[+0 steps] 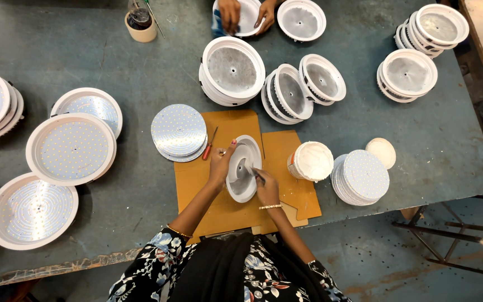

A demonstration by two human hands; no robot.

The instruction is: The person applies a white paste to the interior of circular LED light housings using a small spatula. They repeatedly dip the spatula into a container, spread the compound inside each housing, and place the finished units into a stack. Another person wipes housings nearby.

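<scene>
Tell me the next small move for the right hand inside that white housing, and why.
Probably keep working the thin tool around the middle of the white housing. The left hand tilts the housing up by its rim over the orange card, and the right hand has the tool tip inside, near the centre hole. What it applies cannot be told.

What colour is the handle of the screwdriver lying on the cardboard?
Red. The screwdriver lies beside the left hand, clearest in the head view.

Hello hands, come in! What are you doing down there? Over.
Left hand grips white lamp housing rim. Right hand works inside it. Screwdriver lies beside, untouched.
</scene>
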